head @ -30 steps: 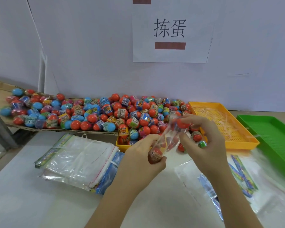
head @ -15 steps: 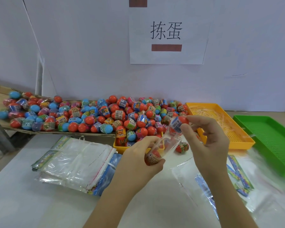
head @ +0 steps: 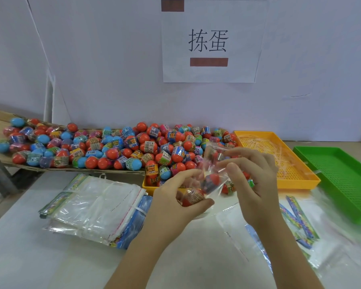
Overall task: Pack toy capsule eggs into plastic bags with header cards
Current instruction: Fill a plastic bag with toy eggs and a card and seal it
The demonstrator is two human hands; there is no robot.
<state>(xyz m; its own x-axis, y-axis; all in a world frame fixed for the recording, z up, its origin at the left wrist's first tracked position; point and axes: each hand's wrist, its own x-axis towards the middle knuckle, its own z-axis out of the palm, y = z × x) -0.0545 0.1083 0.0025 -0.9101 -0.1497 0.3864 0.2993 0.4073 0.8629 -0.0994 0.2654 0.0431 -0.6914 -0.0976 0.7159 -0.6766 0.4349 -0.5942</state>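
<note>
Between left hand [head: 175, 202] and right hand [head: 256, 184], the bag [head: 212, 176] slants up-right.

I record one change. The red-capped toy capsule egg [head: 212, 181], which the right hand [head: 256, 184] held at the mouth of the clear plastic bag [head: 216, 161] a second ago, has gone down inside. It now sits just above the orange labelled capsule egg [head: 193, 197] at the bag's bottom. The right hand no longer holds an egg; thumb and fingers now pinch the bag's upper film.
</note>
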